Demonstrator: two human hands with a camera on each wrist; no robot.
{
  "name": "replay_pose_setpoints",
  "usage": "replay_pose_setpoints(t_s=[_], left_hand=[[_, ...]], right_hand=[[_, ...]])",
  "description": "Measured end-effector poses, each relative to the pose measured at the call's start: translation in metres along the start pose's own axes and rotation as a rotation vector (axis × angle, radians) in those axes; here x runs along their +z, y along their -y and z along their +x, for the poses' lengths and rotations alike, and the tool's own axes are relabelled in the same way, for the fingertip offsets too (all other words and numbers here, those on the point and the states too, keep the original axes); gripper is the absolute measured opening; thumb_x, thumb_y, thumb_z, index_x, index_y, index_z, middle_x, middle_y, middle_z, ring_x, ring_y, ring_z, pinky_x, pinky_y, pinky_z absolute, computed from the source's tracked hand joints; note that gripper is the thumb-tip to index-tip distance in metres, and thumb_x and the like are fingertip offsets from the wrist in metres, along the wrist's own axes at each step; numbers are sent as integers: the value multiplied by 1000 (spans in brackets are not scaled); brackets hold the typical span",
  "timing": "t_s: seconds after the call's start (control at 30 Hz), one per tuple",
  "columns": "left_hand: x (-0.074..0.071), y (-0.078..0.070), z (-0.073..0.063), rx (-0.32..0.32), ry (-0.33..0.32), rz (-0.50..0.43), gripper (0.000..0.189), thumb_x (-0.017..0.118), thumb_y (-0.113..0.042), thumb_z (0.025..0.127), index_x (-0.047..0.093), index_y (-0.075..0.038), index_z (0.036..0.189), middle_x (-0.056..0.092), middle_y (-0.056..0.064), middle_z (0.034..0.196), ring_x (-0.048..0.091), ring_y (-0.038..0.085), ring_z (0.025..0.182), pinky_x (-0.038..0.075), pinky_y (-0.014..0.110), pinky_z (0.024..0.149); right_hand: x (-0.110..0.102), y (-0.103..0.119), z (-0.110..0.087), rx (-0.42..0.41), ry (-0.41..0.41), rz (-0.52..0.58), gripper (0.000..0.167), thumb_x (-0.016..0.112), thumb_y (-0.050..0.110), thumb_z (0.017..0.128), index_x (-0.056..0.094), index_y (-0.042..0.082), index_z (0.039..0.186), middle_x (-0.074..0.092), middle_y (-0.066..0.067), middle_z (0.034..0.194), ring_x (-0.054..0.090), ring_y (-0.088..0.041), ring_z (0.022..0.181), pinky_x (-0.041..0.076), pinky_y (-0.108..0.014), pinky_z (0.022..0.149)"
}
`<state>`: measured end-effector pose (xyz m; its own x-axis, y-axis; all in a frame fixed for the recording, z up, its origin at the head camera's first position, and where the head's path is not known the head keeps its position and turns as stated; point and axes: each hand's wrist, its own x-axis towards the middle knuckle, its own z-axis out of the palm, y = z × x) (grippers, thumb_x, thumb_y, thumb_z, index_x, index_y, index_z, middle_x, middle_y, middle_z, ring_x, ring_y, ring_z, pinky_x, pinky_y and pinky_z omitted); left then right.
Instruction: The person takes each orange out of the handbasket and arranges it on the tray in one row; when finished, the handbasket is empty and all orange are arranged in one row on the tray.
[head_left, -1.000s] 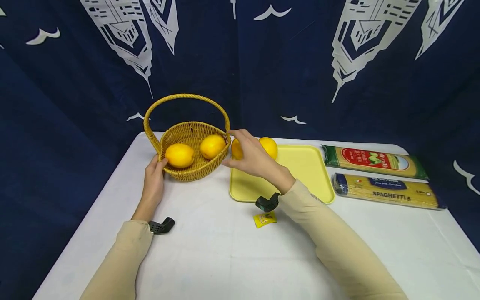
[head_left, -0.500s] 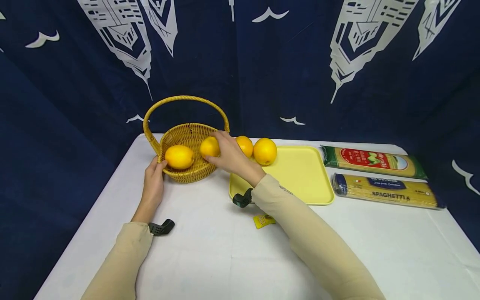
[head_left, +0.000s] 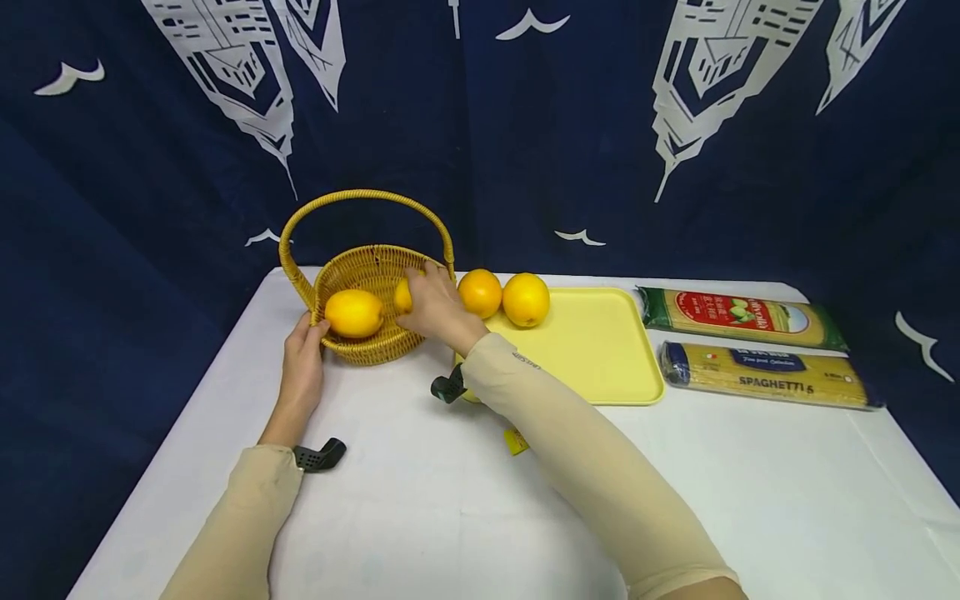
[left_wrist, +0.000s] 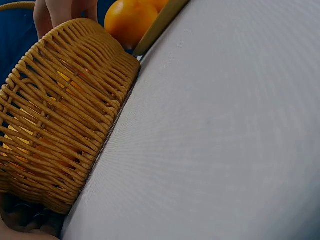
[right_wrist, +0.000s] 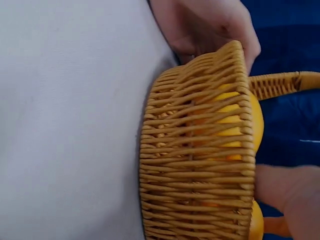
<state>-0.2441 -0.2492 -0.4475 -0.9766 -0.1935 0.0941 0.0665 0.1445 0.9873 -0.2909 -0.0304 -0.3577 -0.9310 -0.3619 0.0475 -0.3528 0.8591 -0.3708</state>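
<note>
A wicker basket [head_left: 366,352] with a tall arched handle stands at the back left of the table. My left hand [head_left: 301,371] grips its left rim, thumb over the edge. Inside, a lemon [head_left: 354,313] lies by that thumb. From above, my right hand [head_left: 437,310] reaches into the basket's right side, fingers curled round a second lemon [head_left: 402,295], mostly covered by the hand. In the right wrist view, the right thumb and a finger come down over the basket [right_wrist: 197,150], with yellow fruit showing through the weave.
Right of the basket, two oranges [head_left: 527,300] sit at the back left of a yellow tray [head_left: 600,358]. Two spaghetti packs [head_left: 772,377] lie farther right. A small yellow packet [head_left: 516,442] is partly under the right sleeve. A dark blue curtain [head_left: 525,167] hangs behind the table.
My right hand has moved left from beside the oranges into the basket and closed round the right-hand lemon. Both oranges are now uncovered. My left hand stays at the rim.
</note>
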Motion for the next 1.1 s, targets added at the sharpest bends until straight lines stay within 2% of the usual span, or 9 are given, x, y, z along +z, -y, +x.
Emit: replay_pose_setpoints(t_s=[0.13,0.27,0.6,0.77,0.93,1.1], left_hand=[[1,-1,0,4,1,-14,54,39,-25,112,37,-7,163,37,6,169,31,13,155,20,33,133],[1,-2,0,9,1,-2,54,39,-27,112,37,-7,163,38,5,169,31,13,155,21,34,132],[0,-1,-2,9,9,-4,54,38,-27,112,37,-8,163,37,4,170,30,12,156,20,34,133],[0,-2,-2,8,19,-4,56,37,-27,113,33,-9,165,32,3,172,25,12,159,17,34,133],[0,-3,-2,-4,16,7,57,37,-29,113,30,-10,166,30,2,173,23,12,160,15,34,134],[1,-2,-3,-10,15,7,57,38,-29,113,31,-10,166,30,2,173,23,12,159,15,33,134]], right_hand=[[4,3,4,37,-17,-38,83,85,31,89,43,14,158,55,-20,145,54,-36,134,53,-47,110],[7,1,6,34,-32,-14,84,87,28,88,40,15,157,60,-20,136,60,-35,124,55,-46,105],[11,-6,6,-37,-110,36,81,92,35,79,55,2,143,56,-19,134,53,-32,124,52,-38,107],[1,-4,2,-93,-137,66,82,93,37,78,56,2,142,55,-16,135,52,-30,121,51,-37,107],[-8,0,-2,-126,-113,106,86,93,38,78,54,2,146,58,-16,138,55,-31,125,51,-38,110],[-12,0,-8,-143,-115,134,84,93,39,77,55,4,143,60,-14,135,55,-29,124,49,-39,111]])
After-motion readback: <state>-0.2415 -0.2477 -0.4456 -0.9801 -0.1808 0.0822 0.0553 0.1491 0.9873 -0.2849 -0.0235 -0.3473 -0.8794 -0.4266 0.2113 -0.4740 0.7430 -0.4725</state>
